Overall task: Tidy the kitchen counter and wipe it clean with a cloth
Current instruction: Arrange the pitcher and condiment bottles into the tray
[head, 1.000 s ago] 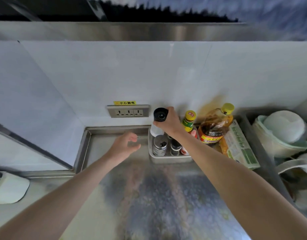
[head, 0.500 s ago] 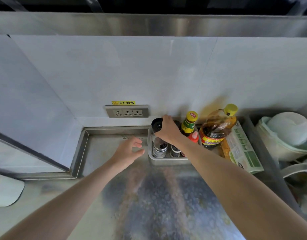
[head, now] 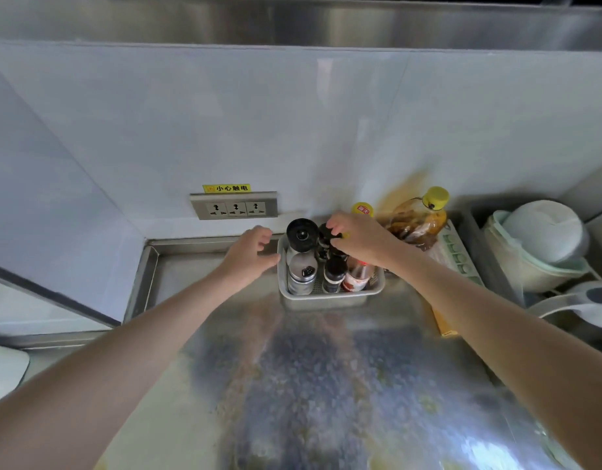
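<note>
A grey seasoning tray (head: 326, 296) stands on the steel counter (head: 326, 385) against the back wall. It holds a black-capped bottle (head: 301, 234), a metal shaker (head: 302, 273), a small dark bottle (head: 333, 274) and a red-sauce bottle (head: 357, 276). My right hand (head: 357, 237) reaches over the tray, fingers closed on a dark-capped bottle (head: 326, 239) at its back. My left hand (head: 250, 254) rests beside the tray's left wall, fingers apart, holding nothing. No cloth is in view.
A yellow-capped oil bottle (head: 418, 218) and a yellow-lidded sauce bottle (head: 362, 209) stand behind the tray. A green-and-white packet (head: 459, 256) lies to the right. Bowls (head: 543, 239) are stacked at far right. A socket strip (head: 235, 206) is on the wall. The counter is stained.
My right hand set the black-capped bottle down in the tray's back left corner and moved right onto another dark-capped bottle. My left hand moved up close to the tray's left wall.
</note>
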`<act>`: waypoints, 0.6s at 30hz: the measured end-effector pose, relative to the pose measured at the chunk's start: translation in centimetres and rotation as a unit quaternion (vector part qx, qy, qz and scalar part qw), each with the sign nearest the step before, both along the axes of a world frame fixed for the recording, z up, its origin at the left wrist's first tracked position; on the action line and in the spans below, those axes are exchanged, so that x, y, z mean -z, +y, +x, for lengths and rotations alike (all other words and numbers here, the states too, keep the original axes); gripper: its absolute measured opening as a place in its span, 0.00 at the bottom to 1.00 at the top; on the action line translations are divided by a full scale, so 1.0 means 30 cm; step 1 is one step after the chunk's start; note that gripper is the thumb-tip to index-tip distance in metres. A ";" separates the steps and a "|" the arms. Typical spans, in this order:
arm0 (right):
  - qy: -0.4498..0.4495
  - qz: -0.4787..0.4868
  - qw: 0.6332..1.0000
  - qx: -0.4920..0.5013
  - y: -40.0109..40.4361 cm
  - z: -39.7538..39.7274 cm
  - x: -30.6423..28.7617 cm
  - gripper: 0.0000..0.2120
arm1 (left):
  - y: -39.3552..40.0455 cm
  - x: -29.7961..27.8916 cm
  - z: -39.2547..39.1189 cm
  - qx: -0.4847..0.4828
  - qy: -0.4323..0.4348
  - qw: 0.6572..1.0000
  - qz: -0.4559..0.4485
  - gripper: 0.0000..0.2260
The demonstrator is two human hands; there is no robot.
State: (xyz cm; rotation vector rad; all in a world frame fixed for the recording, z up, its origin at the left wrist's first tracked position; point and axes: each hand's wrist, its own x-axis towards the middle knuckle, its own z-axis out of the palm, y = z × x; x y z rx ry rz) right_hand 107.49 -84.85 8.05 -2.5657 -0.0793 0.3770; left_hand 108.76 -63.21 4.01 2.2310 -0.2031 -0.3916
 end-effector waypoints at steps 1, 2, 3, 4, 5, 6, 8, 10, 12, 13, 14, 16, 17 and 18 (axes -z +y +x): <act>0.006 -0.021 1.000 -0.010 -0.019 -0.019 -0.002 0.16 | -0.018 0.000 0.018 -0.007 -0.009 1.000 -0.001 0.24; 0.009 -0.054 0.998 -0.023 -0.032 -0.034 0.006 0.16 | -0.039 0.003 0.035 -0.010 -0.016 1.000 0.000 0.25; 0.003 -0.101 0.994 -0.042 -0.036 -0.047 0.020 0.18 | -0.060 0.010 0.049 -0.006 -0.020 1.000 0.002 0.26; -0.009 -0.158 0.985 -0.065 -0.034 -0.055 0.039 0.20 | -0.081 0.017 0.062 0.004 -0.020 1.000 0.005 0.27; -0.027 -0.216 0.972 -0.089 -0.027 -0.060 0.059 0.22 | -0.102 0.028 0.076 0.015 -0.016 1.000 0.010 0.29; -0.050 -0.268 0.955 -0.114 -0.019 -0.062 0.076 0.24 | -0.124 0.038 0.090 0.026 -0.012 0.999 0.018 0.30; -0.095 -0.335 0.924 -0.155 -0.001 -0.060 0.096 0.24 | -0.162 0.059 0.114 0.045 -0.013 0.997 0.054 0.33; -0.119 -0.369 0.905 -0.175 0.016 -0.057 0.103 0.22 | -0.191 0.078 0.129 0.053 -0.015 0.995 0.086 0.33; -0.123 -0.387 0.896 -0.177 0.034 -0.051 0.104 0.18 | -0.213 0.085 0.129 0.053 -0.021 0.992 0.109 0.31; -0.124 -0.392 0.894 -0.179 0.044 -0.047 0.105 0.17 | -0.220 0.085 0.128 0.049 -0.024 0.991 0.119 0.31; -0.123 -0.392 0.893 -0.184 0.053 -0.045 0.107 0.17 | -0.224 0.083 0.126 0.042 -0.027 0.990 0.129 0.30; -0.115 -0.392 0.892 -0.194 0.067 -0.042 0.115 0.19 | -0.225 0.083 0.129 0.035 -0.031 0.990 0.135 0.30; -0.110 -0.395 0.891 -0.197 0.071 -0.042 0.119 0.19 | -0.223 0.083 0.131 0.035 -0.031 0.990 0.133 0.30; -0.105 -0.399 0.889 -0.199 0.073 -0.044 0.123 0.18 | -0.219 0.082 0.132 0.035 -0.028 0.991 0.129 0.30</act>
